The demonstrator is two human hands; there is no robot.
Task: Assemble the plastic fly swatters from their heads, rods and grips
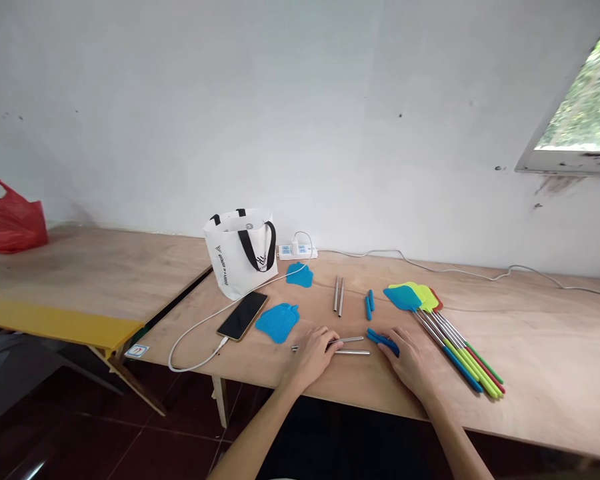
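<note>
My left hand is closed over a metal tube near the front of the table. A second metal tube lies just below it, partly under the hand. To the right, my right hand has its fingers curled on blue handle grips, whose right ends it covers. Beyond the hands lie two more metal tubes and two more blue grips. Flat blue fly swatter heads, one nearer and one farther, rest on the left.
A stack of fly swatters with blue, yellow and red heads lies at right. On the left are a phone on a white cable, a white bag and a power strip. The table ends close below my hands.
</note>
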